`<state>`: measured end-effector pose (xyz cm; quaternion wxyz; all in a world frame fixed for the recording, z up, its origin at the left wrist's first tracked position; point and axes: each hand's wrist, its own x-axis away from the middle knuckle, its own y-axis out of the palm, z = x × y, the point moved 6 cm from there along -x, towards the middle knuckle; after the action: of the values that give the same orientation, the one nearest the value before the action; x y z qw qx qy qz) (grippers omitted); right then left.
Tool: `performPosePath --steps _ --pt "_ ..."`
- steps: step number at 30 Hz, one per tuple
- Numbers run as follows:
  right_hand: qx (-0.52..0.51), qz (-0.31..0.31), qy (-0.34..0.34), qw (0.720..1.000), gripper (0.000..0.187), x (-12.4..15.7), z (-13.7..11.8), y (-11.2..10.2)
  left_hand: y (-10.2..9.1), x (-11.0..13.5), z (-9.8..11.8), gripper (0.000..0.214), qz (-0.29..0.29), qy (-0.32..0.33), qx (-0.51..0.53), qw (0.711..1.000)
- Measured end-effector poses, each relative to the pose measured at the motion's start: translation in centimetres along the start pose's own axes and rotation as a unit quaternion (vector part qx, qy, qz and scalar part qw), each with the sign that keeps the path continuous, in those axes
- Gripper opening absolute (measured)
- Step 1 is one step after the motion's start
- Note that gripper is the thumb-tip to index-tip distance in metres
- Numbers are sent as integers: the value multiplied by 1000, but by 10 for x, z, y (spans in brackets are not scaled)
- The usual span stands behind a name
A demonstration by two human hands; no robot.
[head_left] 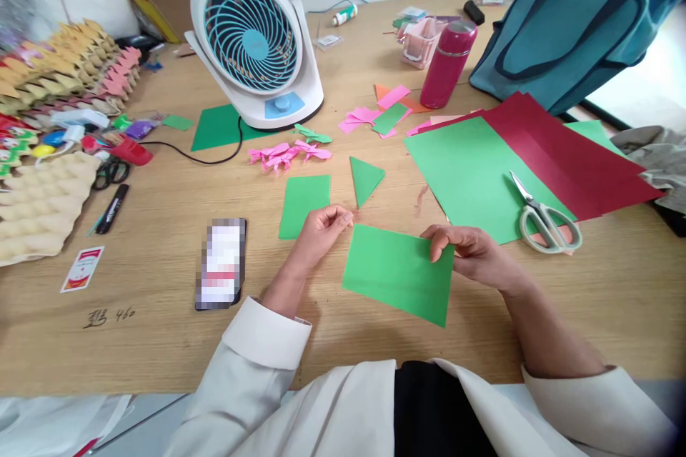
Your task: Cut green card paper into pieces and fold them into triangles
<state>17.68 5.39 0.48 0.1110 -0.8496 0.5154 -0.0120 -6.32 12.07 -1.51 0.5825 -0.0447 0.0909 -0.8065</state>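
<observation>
A rectangular green sheet of paper [394, 275] is held just above the table in front of me. My right hand [476, 257] grips its upper right edge, the thumb or a finger lying over the front face. At the upper left corner, my left hand [321, 232] is closed in a pinch, its fingertips at the paper. Beyond the hands lie a folded green paper triangle [366, 180] and a smaller green paper rectangle [306, 206], partly behind my left hand.
White-handled scissors [547, 221] rest on large green [455, 164] and dark red sheets [557, 164] to the right. A phone [221, 264] lies left. Pink folded paper pieces [289, 153], a fan [257, 43], a red bottle [449, 64] and a teal bag [568, 36] stand farther back.
</observation>
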Motion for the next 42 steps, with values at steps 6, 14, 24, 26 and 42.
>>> performPosePath --steps 6,14,24,26,42 --pt "-4 4 -21 1000 10 2 2 -2 -5 1 0 32 43 14 43 998" --pt "23 -15 -9 1000 12 -3 8 7 8 11 32 21 39 143 -157 976" --pt "-40 -31 13 999 11 -9 17 25 61 29 36 22 -114 237 -377 888" --pt "-36 -28 10 999 13 -8 16 24 59 27 31 18 -125 207 -341 908" --pt "62 -65 16 996 13 -6 8 27 46 20 13 10 -135 22 -178 975"
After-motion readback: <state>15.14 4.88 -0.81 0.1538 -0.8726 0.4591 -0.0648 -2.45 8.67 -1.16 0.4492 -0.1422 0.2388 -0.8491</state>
